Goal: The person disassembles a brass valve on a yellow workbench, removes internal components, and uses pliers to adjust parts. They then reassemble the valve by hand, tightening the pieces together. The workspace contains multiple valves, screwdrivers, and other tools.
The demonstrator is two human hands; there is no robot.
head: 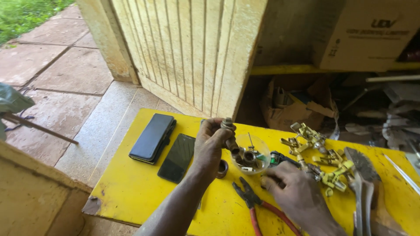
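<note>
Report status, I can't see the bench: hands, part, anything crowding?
Left hand grips brass fitting above clear bowl. Right hand rests on yellow table. Red pliers close by.

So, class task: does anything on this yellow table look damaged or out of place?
Yes. The yellow table is chipped at its near left corner, where bare dark material shows. A small metal ring also lies loose beside the clear bowl of fittings, under the left hand.

Bright, sharp daylight (interior at right shadowed).
</note>
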